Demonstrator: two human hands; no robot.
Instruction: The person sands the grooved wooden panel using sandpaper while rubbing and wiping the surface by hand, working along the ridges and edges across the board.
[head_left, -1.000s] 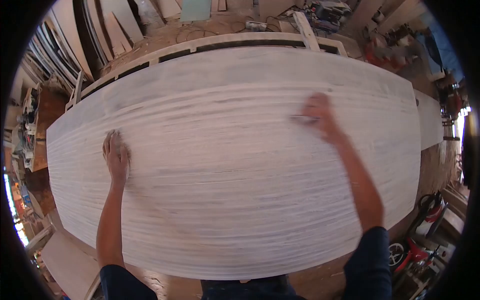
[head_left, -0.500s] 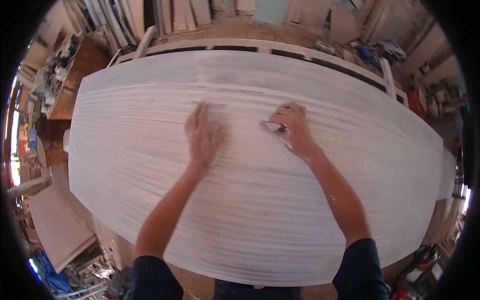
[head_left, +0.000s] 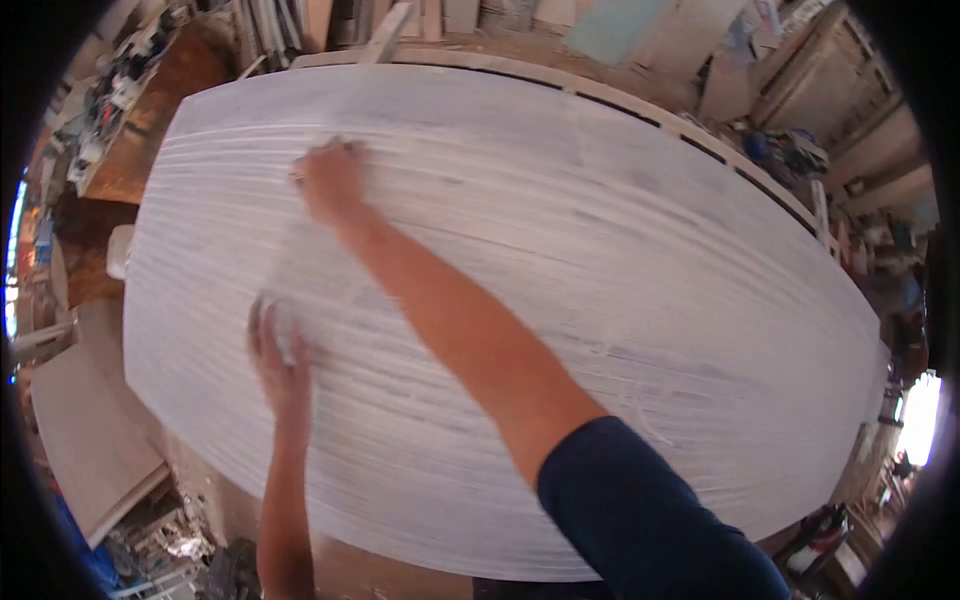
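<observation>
A large pale panel [head_left: 700, 300] with streaky whitish lines fills the middle of the head view. My right hand [head_left: 333, 180] reaches across to its far left part, fingers curled down at the surface. They are closed round what looks like a folded piece of sandpaper, mostly hidden under the hand now and plainer half a second ago. Lower left, my left hand [head_left: 280, 355] is over the panel with its fingers extended and somewhat blurred; nothing shows in it. I cannot tell whether its palm touches the surface.
A wooden frame [head_left: 500, 66] runs under the panel's far edge. At the left stand a cluttered brown workbench [head_left: 165, 110] and a leaning board [head_left: 95, 430]. Boards lean along the back, including a pale blue sheet [head_left: 618, 28]. Scraps lie at lower left.
My right hand has swept far left and away from me across the panel. My left hand has moved left and nearer to me. The camera view has shifted and turned slightly.
</observation>
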